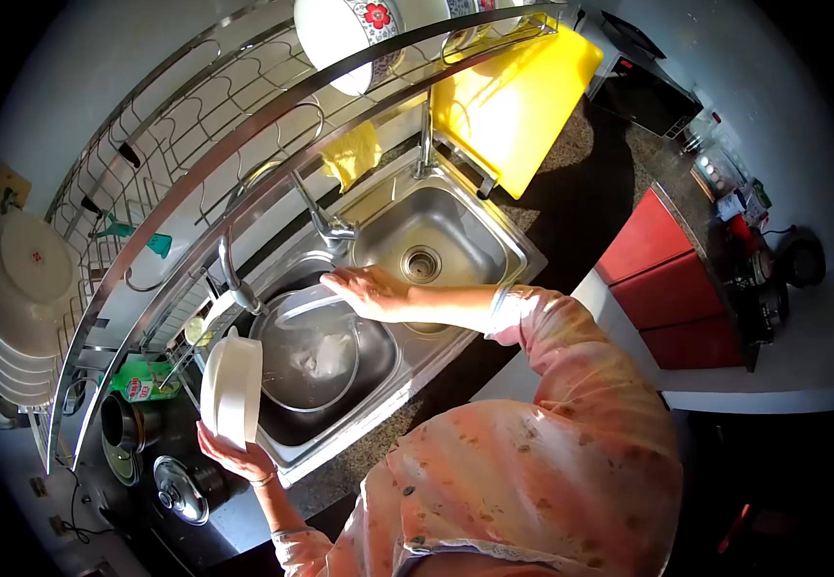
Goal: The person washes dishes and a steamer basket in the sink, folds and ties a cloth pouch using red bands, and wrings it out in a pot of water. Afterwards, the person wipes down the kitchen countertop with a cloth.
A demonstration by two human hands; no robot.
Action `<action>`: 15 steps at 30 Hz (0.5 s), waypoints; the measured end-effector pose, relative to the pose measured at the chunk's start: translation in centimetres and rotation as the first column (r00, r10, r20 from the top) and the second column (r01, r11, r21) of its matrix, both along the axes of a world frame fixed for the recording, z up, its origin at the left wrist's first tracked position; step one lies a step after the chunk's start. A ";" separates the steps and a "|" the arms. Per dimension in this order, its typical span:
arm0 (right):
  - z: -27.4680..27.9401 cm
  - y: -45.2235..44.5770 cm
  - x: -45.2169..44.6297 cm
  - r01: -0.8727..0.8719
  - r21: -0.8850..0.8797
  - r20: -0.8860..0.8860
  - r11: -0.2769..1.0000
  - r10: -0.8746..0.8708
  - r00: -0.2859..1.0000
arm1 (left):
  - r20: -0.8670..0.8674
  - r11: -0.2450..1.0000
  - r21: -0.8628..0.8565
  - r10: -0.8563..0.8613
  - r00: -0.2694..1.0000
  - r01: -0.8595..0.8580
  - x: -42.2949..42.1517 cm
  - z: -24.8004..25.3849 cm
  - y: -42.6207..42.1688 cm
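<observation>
My left hand (234, 456) grips a white bowl (231, 388), tipped on its side at the left edge of the sink. My right hand (369, 292) pinches the rim of a translucent, lid-like piece (306, 306) over the left basin. Beneath it, a round clear bowl (287, 385) rests in that basin. Something whitish and crumpled (326, 361) lies in the clear bowl; I cannot make out what it is. Close to the white bowl's top, a faucet (240, 288) reaches over the basin.
A wire dish rack (196, 144) arches over the sink's far side. A yellow cutting board (518, 111) leans behind the right basin (455, 231). Stacked white plates (18, 308) stand at the far left. Pots and a glass-lidded pan (181, 490) sit left of the sink.
</observation>
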State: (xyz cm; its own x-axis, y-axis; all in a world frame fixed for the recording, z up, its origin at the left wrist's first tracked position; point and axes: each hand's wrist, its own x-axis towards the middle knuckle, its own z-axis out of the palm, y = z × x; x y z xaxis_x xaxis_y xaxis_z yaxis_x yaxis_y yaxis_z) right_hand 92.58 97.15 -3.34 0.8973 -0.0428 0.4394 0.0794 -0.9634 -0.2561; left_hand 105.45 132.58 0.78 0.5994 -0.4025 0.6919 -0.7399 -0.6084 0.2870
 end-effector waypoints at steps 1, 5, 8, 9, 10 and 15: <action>-0.6 0.8 -0.2 -0.045 0.061 0.066 0.997 0.041 0.997 | 0.022 1.000 0.030 0.007 1.000 -0.008 -0.4 0.3 -0.2; -1.8 1.3 -1.8 -0.149 -0.034 -0.025 0.988 0.148 0.989 | -0.044 0.971 0.180 -0.151 0.988 0.157 0.1 -0.8 -0.1; -1.6 0.2 -2.3 -0.135 -0.002 0.074 0.991 0.134 0.988 | -0.047 0.992 0.097 -0.081 0.996 0.085 -0.3 -0.7 -0.7; -1.5 0.1 -2.4 -0.186 -0.017 0.049 0.982 0.186 0.981 | -0.049 0.990 0.102 -0.090 0.995 0.095 -0.4 -0.5 -0.8; -1.4 0.2 -2.6 -0.184 -0.013 0.050 0.983 0.184 0.982 | -0.035 0.981 0.146 -0.127 0.991 0.130 -0.1 -0.8 -0.5; 0.5 -0.3 -3.3 0.099 0.462 0.072 0.881 -0.149 0.986 | -0.146 1.000 -0.018 -0.017 0.989 0.015 0.4 -2.0 -0.6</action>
